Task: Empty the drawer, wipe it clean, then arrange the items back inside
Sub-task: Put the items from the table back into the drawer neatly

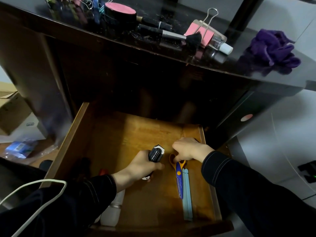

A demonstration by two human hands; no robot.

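Dark and glossy, the desk top (213, 60) already holds a pink binder clip (200, 32), a makeup brush (172, 34) and a purple cloth (275, 48), while the wooden drawer (82, 134) below stands pulled open. Emptying looks partly done, I judge, with wiping and rearranging left: the left hand (136, 170) is closed around a black trimmer (156, 153), the right hand (186, 149) has its fingers curled at the handles of the scissors (178, 175) beside 2 blue sticks (186, 194), and a white bottle (112, 211) lies at the front left. No brand or writing is readable.

cardboard box (10, 112) far left | blue packet (18, 148) on floor | white cable (34, 199) lower left
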